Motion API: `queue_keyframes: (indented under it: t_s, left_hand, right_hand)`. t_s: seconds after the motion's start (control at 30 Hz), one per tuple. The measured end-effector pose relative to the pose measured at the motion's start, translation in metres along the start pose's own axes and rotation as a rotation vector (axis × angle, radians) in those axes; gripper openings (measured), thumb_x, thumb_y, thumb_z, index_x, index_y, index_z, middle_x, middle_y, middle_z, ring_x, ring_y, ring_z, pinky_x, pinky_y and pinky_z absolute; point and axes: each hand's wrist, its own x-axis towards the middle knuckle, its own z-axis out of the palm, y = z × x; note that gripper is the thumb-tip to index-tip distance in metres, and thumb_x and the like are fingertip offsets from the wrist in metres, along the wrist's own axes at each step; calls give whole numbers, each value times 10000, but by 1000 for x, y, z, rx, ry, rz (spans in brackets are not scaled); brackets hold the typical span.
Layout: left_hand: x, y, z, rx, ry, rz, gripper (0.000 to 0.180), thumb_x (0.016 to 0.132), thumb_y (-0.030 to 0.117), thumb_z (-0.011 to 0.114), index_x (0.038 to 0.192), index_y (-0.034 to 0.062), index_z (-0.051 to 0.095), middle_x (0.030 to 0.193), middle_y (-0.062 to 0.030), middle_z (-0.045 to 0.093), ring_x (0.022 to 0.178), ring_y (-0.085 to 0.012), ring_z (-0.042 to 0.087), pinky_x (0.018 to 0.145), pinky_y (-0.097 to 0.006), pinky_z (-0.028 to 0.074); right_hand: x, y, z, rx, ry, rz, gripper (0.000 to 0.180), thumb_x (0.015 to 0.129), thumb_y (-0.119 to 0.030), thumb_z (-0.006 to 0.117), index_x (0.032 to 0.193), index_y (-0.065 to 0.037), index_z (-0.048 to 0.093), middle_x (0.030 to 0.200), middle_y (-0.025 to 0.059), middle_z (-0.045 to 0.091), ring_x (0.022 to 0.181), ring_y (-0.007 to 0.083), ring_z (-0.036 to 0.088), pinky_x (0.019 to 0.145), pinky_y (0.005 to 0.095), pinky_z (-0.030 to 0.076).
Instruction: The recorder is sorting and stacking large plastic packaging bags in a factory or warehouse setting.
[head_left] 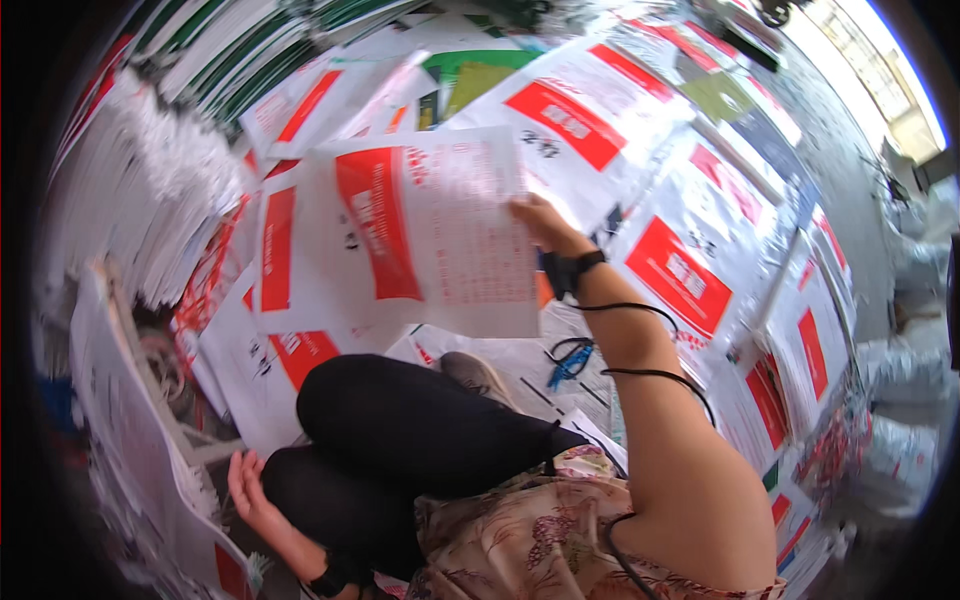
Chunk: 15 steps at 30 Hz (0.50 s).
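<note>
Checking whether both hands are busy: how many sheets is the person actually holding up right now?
1: the right hand holds up a white sheet with a red panel; the left hand is low, holding none.

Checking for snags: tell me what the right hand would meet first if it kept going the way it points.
The right hand, holding a white sheet with a red panel, points up and left in the picture. Going on, it would probably first meet the overlapping red-and-white sheets beyond; depth is unclear.

Black trousers (420, 430), floral patterned top (520, 530), grey shoe (478, 375), black wristbands with thin black cables (640, 340).
</note>
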Motion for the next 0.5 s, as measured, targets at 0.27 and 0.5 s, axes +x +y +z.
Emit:
queue_keyframes:
  t_s: [0.27,0.5]
  left_hand:
    - [14,-3,1,-26,-53,-90,400,1033,211,490,1353,-27,514,1253,-163,614,1133,-220,573,1037,-336,412]
    - [-4,32,-1,-6,22,-147,410,1020,221,504,1355,-16,520,1253,-153,613,1158,-222,557,1035,-334,407]
  right_hand:
    - [46,-119,-53,-965,113,-1052,242,873,-63,514,1051,-42,677,994,159,688,908,264,668,786,323,522]
    - [-124,-232,-298,-1138,674,-1050,292,882,-110,632,1157,-15,659,1116,163,672,986,255,678,837,335,568]
